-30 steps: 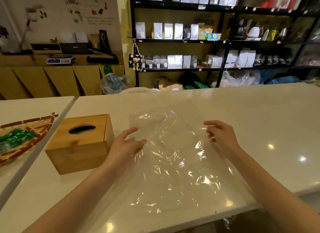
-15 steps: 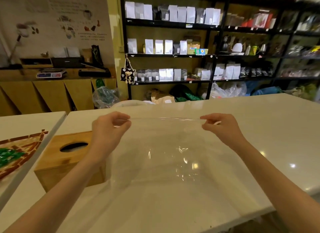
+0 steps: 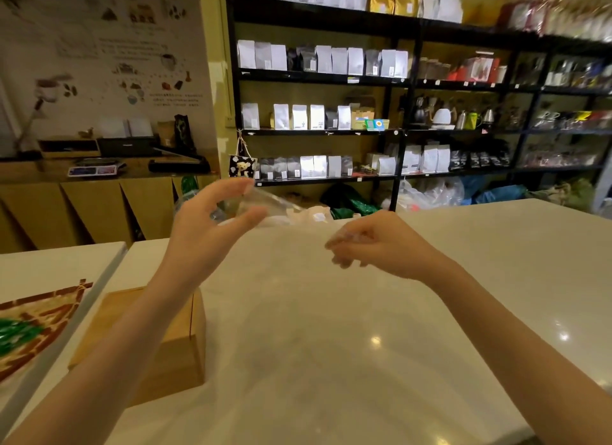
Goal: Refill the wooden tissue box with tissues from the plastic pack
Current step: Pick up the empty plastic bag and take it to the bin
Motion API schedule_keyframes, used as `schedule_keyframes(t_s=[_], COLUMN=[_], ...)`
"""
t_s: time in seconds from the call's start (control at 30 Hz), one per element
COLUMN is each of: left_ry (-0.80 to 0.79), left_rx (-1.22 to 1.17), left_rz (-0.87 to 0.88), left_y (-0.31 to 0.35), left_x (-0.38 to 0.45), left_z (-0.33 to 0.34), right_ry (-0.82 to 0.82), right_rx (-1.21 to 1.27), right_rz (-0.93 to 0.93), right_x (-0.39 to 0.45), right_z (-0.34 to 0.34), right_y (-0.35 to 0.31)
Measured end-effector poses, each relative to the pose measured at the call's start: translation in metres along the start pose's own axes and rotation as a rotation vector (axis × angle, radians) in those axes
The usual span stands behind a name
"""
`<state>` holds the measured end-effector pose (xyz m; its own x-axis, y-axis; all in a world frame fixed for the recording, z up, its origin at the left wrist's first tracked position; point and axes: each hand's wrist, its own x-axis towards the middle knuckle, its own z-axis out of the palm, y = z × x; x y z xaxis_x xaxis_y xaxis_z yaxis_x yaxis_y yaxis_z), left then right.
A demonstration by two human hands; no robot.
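I see two bare forearms, no sleeves reach into the view. My left hand [image 3: 212, 226] and right hand [image 3: 381, 245] wear no gloves, rings, watch or bracelet. The fingernails look short and without polish.
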<state>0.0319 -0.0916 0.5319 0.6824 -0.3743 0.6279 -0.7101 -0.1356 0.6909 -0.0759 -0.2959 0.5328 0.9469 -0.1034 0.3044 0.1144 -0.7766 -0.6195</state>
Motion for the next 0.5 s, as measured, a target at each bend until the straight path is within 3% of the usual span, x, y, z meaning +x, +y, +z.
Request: schedule_keyframes(t_s=[0.2, 0.33, 0.4, 0.5], left_ry=[-0.012, -0.254, -0.304, -0.236], left_rx=[-0.455, -0.746, -0.762, -0.733], left_rz=[-0.314, -0.491, -0.607, -0.662], left_y=[-0.03, -0.038, -0.038, -0.041], left_x=[-0.005, -0.018, -0.025, -0.032], left_z=[-0.017, -0.007, 0.005, 0.018], right_ry=[0.012, 0.089, 0.113, 0.134], right_rx=[0.559, 0.858, 0.982, 1.078], right_rz=[0.128, 0.28, 0.354, 0.425], right_x=[0.0, 0.008, 0.011, 0.014], right_z=[-0.023, -0.005, 0.008, 0.025], right_y=[0.003, 0.017, 0.024, 0.033])
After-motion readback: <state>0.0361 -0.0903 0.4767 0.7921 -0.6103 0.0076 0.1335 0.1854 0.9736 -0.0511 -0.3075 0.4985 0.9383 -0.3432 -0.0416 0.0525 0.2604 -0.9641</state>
